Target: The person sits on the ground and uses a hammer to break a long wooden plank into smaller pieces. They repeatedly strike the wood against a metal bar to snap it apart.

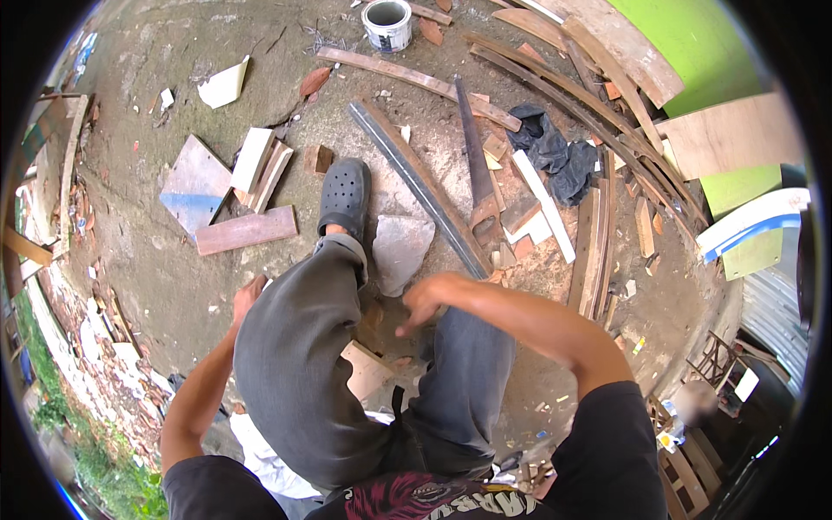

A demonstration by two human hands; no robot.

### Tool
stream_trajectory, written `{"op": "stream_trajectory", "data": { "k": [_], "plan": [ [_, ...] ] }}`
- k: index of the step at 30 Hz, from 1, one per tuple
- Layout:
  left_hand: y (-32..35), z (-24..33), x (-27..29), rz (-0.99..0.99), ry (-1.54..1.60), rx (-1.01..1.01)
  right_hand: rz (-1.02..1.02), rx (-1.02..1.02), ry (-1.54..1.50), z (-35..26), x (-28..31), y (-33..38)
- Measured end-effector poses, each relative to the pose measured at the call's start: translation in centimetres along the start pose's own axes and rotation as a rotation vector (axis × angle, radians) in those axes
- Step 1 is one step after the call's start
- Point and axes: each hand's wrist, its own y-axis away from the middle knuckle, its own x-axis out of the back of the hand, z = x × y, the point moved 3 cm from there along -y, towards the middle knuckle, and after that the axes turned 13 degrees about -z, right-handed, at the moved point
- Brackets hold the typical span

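My right hand [426, 300] hangs between my legs, just nearer than a flat pale grey slab [403, 251]. Its thumb and fingers are apart, with nothing visible between them. Beyond my left leg's outer side, my left hand [248, 297] is curled, its fingertips partly hidden by the trouser leg. A small whitish edge shows at those fingers, too little to name. A pale wood piece [367, 373] lies below my right hand, between my legs. To the right of the slab lies a handsaw [478, 160] with a wooden handle, beside a long dark-faced wooden bar [420, 186].
Boards [247, 230] and cut blocks [254, 159] lie ahead of my left hand. A paint can [386, 24] stands at the far side. Long wood strips [589, 104] and a crumpled black plastic bag [555, 154] lie at the right. Rubble [104, 347] lines the left.
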Motion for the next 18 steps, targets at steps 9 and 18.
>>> {"op": "stream_trajectory", "data": {
  "k": [9,18],
  "plan": [
    [-1.7,2.6,9.0,-0.487,-0.430,-0.124,0.300,0.183,-0.657,-4.9,-5.4,-4.6],
    [-8.6,26.8,16.4,-0.285,-0.394,-0.245,1.190,0.264,-1.990,-1.6,-15.6,1.3]
  ]
}}
